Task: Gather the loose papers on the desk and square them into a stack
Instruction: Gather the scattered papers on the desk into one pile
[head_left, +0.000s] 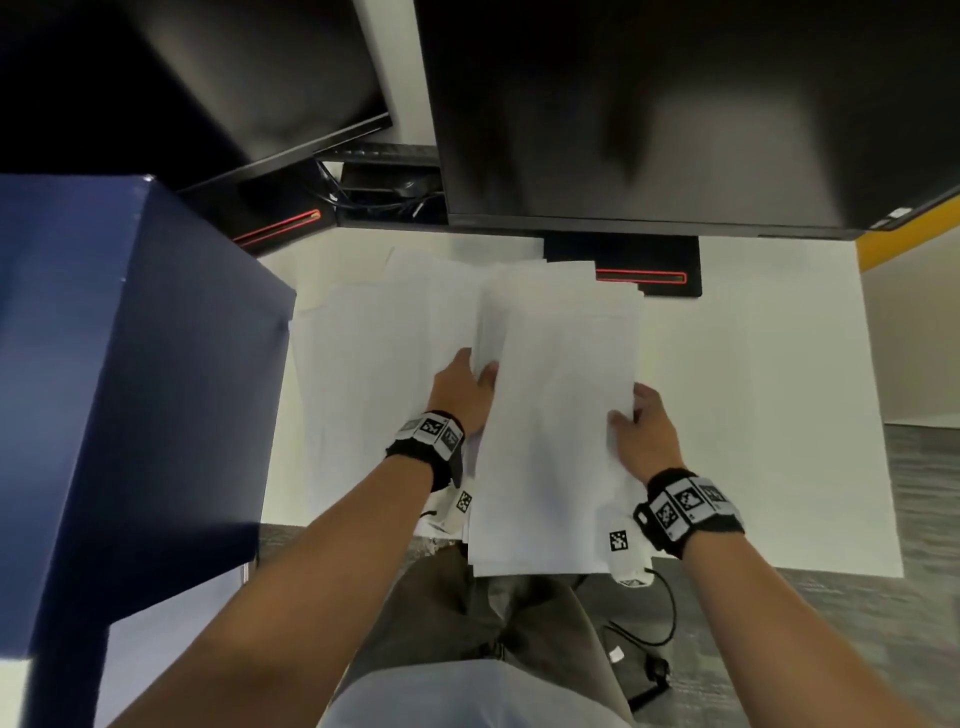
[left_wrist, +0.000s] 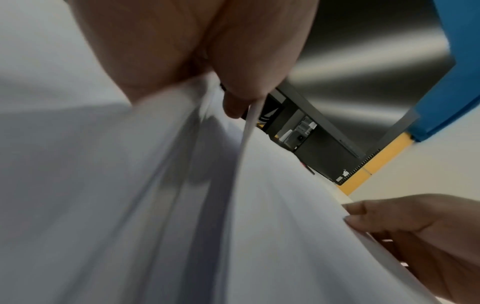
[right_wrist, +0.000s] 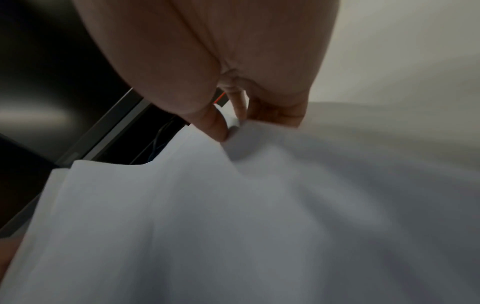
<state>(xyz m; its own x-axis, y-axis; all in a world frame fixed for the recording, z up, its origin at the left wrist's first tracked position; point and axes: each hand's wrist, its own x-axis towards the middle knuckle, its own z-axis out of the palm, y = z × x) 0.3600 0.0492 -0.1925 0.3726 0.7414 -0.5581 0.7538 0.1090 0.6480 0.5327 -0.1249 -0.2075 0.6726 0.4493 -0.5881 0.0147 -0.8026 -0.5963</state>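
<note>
Papers (head_left: 558, 415) lie in a rough sheaf at the centre of the head view, hanging over the near edge of the white desk (head_left: 753, 364), with more loose sheets (head_left: 363, 364) fanned out to the left under them. My left hand (head_left: 464, 387) pinches the sheaf's left edge, thumb on top and fingers beneath, so I can lift it clear of the sheets below. My right hand (head_left: 641, 426) clamps the right edge the same way; gripping both sides should keep the pages from sliding while I square them. A blue box (head_left: 130, 389) crowds the left side, and a monitor base (head_left: 623, 260) sits just behind. Bare desk at the right looks the best room for tapping edges.
</note>
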